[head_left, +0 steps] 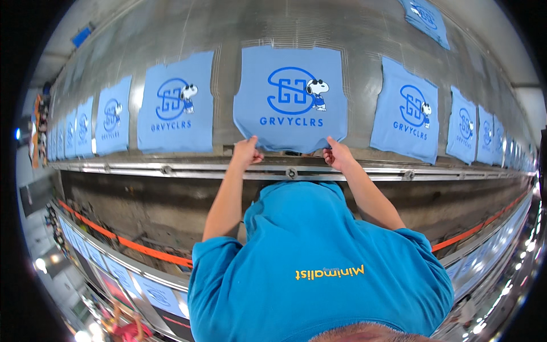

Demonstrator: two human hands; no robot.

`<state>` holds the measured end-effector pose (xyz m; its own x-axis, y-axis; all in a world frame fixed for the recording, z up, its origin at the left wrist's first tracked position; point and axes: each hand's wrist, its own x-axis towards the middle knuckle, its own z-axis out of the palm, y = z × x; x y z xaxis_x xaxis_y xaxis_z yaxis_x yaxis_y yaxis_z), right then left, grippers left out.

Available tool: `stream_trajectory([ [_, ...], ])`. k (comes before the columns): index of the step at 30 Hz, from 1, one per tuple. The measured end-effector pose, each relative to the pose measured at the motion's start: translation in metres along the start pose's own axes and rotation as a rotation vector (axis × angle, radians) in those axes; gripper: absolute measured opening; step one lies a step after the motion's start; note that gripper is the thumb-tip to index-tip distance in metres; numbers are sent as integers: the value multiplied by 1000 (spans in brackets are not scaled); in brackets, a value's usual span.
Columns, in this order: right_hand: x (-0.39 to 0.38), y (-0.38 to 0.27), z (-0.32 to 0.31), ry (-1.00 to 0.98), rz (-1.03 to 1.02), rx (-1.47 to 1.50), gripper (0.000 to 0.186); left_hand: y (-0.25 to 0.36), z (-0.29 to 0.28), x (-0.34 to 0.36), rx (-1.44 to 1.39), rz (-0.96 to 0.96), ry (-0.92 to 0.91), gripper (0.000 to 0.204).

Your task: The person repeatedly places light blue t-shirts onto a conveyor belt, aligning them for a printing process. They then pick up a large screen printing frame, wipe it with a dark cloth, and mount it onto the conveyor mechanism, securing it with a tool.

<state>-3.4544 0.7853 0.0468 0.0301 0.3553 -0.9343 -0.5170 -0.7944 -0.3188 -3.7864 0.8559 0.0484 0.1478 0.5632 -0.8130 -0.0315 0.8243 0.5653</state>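
Observation:
A light blue cut fabric panel, printed with a dark blue emblem, lettering and a white cartoon dog, lies on a long grey printing table straight in front of me. My left hand pinches the panel's near left corner, thumb and fingers closed on the cloth. My right hand pinches the near right corner the same way. The panel's near edge sags and ripples slightly between my two hands, beside the metal rail along the table's front.
Similar printed panels run in a row to both sides, and another lies farther back. A second table with panels and an orange beam are below the rail. A person in red is at the lower left.

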Motion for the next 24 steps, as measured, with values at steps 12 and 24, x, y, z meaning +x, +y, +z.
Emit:
stream_trajectory([
  [12,-35,-7,-2,-18,-235,-143,19,8,-5,-38,339,30,48,21],
  [24,-21,-15,61,-121,-36,-229,48,28,43,-4,341,-306,-132,41],
])
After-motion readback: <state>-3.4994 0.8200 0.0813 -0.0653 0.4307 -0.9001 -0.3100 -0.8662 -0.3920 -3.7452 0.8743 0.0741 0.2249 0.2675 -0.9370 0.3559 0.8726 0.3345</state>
